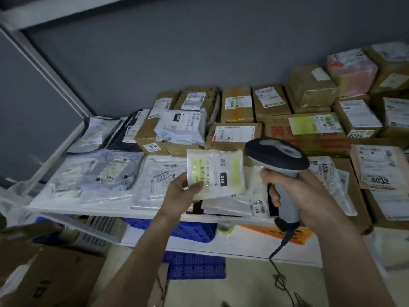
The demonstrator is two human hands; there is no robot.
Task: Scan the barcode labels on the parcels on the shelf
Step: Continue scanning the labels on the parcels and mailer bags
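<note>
Crates (194, 231) of blue perforated plastic under your shelf (88, 210) | your left hand (180, 196) pinches a glossy flat pouch (215, 173) above the shelf's front | your right hand (303, 196) wraps the grey scanner (278, 158) | taped brown boxes (236, 105) behind.

Both hands are raised: left hand (180, 191) pinches with thumb on top, right hand (296, 191) curls in a fist-grip

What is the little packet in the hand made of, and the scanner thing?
The small packet looks like thin glossy plastic film: it crinkles and shines. The scanner seems hard matte plastic, dark head with a grey handle. The boxes behind look like brown cardboard.
</note>
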